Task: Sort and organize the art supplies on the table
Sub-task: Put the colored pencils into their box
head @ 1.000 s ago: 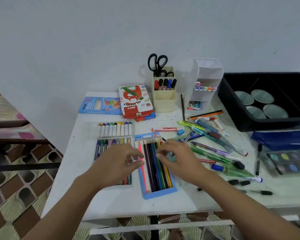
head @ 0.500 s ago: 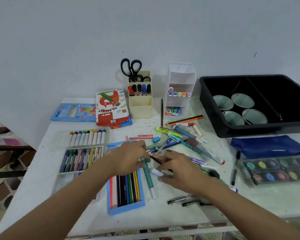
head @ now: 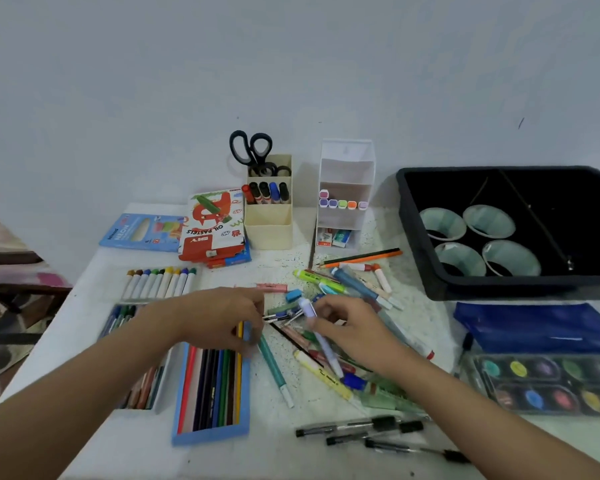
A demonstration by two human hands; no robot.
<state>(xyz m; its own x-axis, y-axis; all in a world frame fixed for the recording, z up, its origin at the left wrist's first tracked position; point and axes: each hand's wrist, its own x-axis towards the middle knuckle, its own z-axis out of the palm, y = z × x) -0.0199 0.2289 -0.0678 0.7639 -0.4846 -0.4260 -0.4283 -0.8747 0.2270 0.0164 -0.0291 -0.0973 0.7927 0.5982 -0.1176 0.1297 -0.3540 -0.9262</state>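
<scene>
Sorting under way on the white worktop point(head: 118, 445): like kinds stand grouped, and strays are heaped mid-surface for picking through.
- Right hand point(head: 357, 336): grip pinching one lilac pen point(head: 307, 308), held just over the loose pile point(head: 357, 285), probably while its place is judged.
- Left hand point(head: 222, 317): fingers curled at the far end of the blue tray point(head: 210, 436), over a yellow pencil point(head: 239, 330). Cannot tell whether that grip pinches it.
- Blue tray: one, lying flat and open beside the pile, apparently so pencils go straight in. It holds roughly ten pencils point(head: 208, 386), side by side.
- Cream holder point(head: 269, 230): one, with five markers point(head: 264, 192) upright. Scissors point(head: 250, 147) stand behind them, handles up for easy reach.
- White rack point(head: 347, 168): one, with six capped markers point(head: 342, 204) on its middle shelf.
- Black tub point(head: 499, 169): one, holding four pale dishes point(head: 485, 220).
- Clear pens point(head: 361, 427): three, laid together at the near edge.
- Paint set point(head: 541, 382): one.
- Blue pouch point(head: 541, 327): one, behind the paint set.
</scene>
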